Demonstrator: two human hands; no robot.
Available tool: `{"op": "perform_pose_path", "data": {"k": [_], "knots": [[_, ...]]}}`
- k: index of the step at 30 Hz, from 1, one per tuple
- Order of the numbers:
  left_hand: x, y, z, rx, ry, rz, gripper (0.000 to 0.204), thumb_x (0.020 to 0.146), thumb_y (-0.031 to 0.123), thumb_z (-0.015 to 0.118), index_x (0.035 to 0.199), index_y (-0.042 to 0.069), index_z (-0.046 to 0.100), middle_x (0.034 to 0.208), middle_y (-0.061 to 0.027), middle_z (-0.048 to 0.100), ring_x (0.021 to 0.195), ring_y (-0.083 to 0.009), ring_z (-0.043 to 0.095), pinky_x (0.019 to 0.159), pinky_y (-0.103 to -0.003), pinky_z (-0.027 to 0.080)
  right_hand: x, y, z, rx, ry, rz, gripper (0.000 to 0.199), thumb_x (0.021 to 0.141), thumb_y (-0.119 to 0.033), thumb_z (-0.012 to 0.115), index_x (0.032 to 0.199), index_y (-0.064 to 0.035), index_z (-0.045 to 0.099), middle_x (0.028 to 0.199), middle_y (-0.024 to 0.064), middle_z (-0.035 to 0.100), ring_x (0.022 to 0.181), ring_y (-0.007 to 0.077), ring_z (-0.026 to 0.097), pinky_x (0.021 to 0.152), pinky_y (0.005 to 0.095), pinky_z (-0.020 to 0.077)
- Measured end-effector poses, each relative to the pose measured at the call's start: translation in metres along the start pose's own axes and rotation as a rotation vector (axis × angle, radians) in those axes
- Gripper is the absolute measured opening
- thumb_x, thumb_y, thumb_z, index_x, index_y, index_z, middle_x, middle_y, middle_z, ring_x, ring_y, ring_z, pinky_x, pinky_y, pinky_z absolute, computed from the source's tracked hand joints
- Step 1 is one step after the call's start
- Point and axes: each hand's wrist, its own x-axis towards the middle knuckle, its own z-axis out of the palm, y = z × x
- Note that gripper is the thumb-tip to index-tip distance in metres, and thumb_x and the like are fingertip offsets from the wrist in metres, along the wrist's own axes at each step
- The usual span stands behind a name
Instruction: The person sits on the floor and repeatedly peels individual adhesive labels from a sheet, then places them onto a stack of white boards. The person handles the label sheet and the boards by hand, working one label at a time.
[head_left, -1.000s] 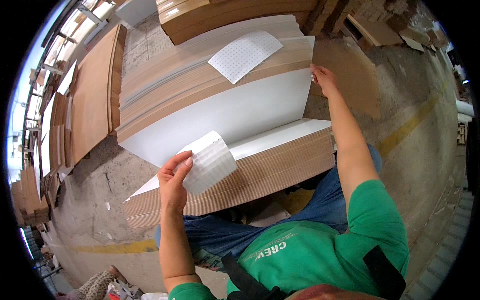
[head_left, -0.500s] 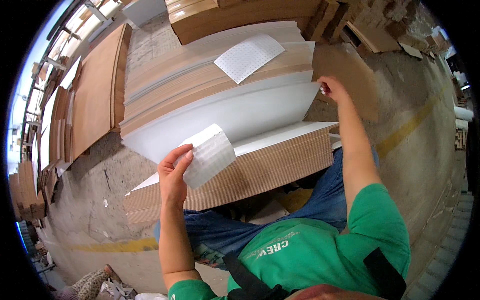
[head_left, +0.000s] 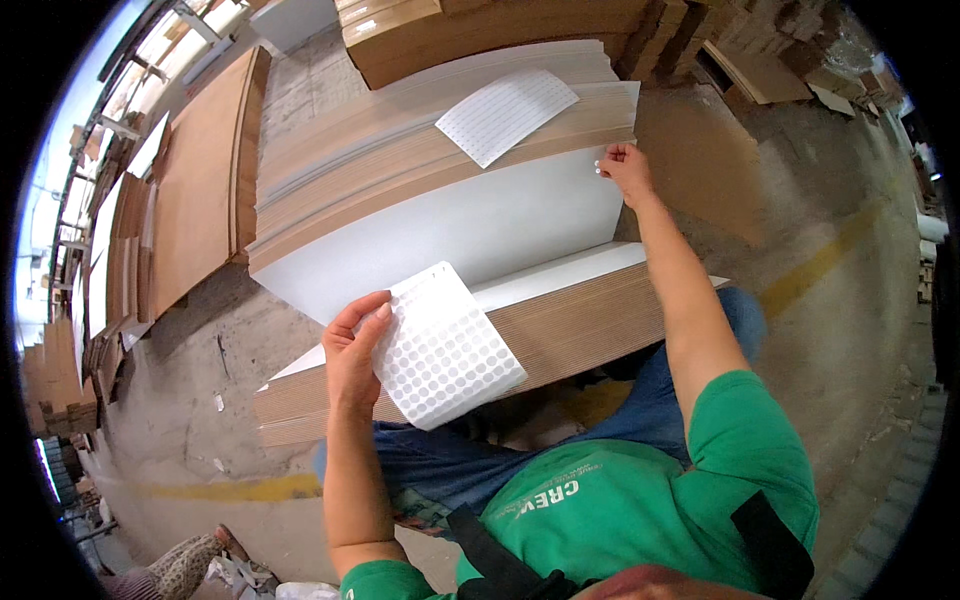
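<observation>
My left hand (head_left: 355, 350) pinches a sheet of round stickers (head_left: 450, 350) by its upper left edge, thumb in front. Rows of pale dots cover the sheet, which hangs over the lower stack. Small white dots, apparently round stickers (head_left: 598, 167), show at the fingertips of my right hand (head_left: 627, 172), whose fingers are curled together. That hand is by the top right corner of a white-faced board (head_left: 450, 215), which leans back against a stack of boards (head_left: 340, 170). Whether the fingers touch the board I cannot tell. A second dotted sheet (head_left: 507, 115) lies on the stack.
A lower stack of brown-edged boards (head_left: 570, 320) with a white top stands before my legs. Large brown panels (head_left: 200, 180) lean at the left, cardboard boxes (head_left: 490, 40) stand behind. Scraps lie on the concrete floor (head_left: 830, 330). Another person's leg (head_left: 185, 560) shows at lower left.
My right hand has shifted left, from beyond the board's corner to in front of it. The sticker sheet in my left hand has uncurled and now shows its dots more fully.
</observation>
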Motion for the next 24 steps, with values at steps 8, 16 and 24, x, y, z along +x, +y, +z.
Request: {"op": "perform_pose_path", "data": {"k": [8, 16, 24], "knots": [[0.001, -0.003, 0.006, 0.026, -0.018, 0.034, 0.022, 0.074, 0.009, 0.066, 0.094, 0.001, 0.064, 0.09, -0.0063, 0.062, 0.085, -0.013, 0.054, 0.078, -0.025, 0.043, 0.011, 0.029, 0.004, -0.646, 0.272, -0.382, 0.026, 0.065, -0.016, 0.073, 0.079, -0.0035, 0.055, 0.071, 0.0061, 0.059, 0.064, 0.016, 0.056, 0.059, 0.0316, 0.047], [0.001, -0.004, 0.007, 0.043, -0.02, 0.054, 0.021, 0.075, 0.011, 0.066, 0.094, 0.002, 0.064, 0.09, -0.0051, 0.062, 0.085, -0.0126, 0.054, 0.079, -0.025, 0.042, 0.032, 0.005, -0.04, -0.057, 0.271, 0.135, 0.027, 0.074, -0.027, 0.07, 0.078, -0.003, 0.059, 0.071, 0.0044, 0.059, 0.062, 0.0129, 0.054, 0.054, 0.0257, 0.0444], [0.001, -0.001, 0.008, 0.062, -0.016, 0.07, 0.021, 0.075, 0.011, 0.066, 0.094, 0.002, 0.064, 0.09, -0.0051, 0.062, 0.086, -0.0125, 0.054, 0.079, -0.024, 0.042, 0.022, -0.01, -0.068, 0.088, 0.067, 0.298, 0.018, 0.073, -0.021, 0.064, 0.069, -0.0068, 0.054, 0.062, 0.0017, 0.052, 0.051, 0.0105, 0.048, 0.043, 0.0243, 0.0393]]}}
